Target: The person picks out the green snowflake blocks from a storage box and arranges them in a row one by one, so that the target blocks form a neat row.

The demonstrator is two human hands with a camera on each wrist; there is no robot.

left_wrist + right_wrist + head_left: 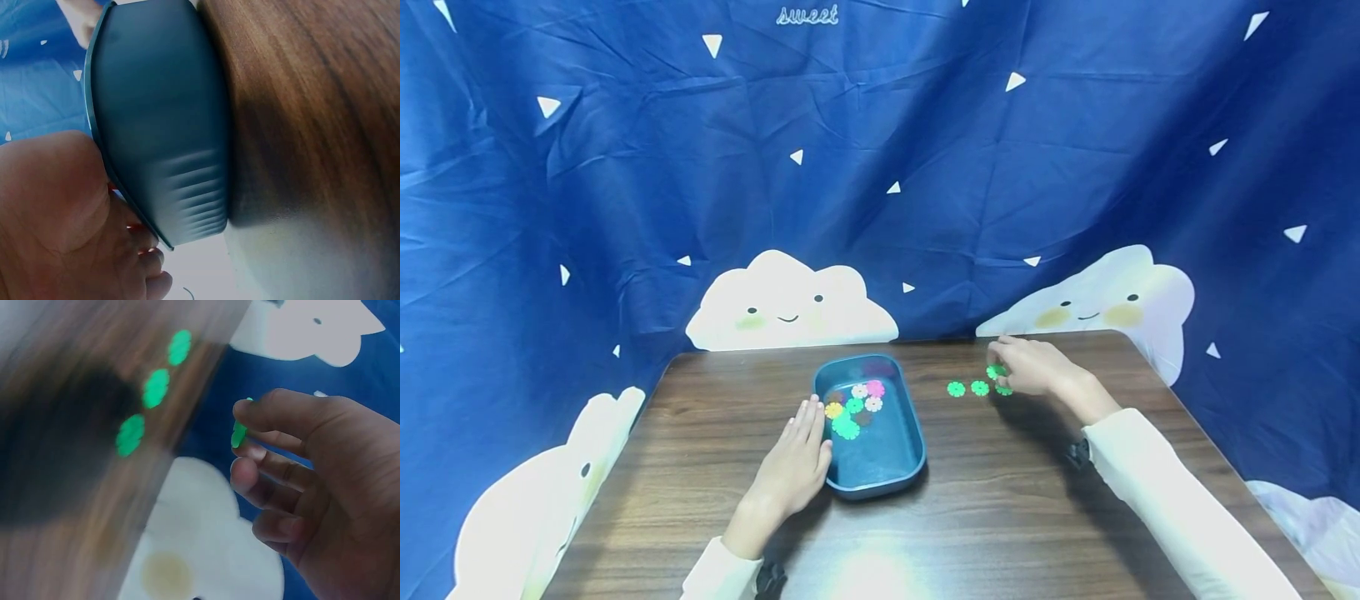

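My right hand (1036, 367) is above the table's far right part and pinches a green flower-shaped disc (239, 433) between thumb and fingers. Below it, three matching green discs (980, 388) lie in a row on the wood. My left hand (792, 460) rests against the left rim of a dark teal tray (880, 460), its fingers straight. Inside that tray lie several flower-shaped discs: green, pink (876, 388), pale, yellow (834, 410) and brown. From the left wrist view, the palm touches the tray's rim, and the ribbed outer wall shows.
The brown wooden table (1000, 533) carries the tray near its middle. Behind it hangs a blue curtain (865, 217) with white clouds and triangles, close to the table's far edge. Dark bands sit at both wrists.
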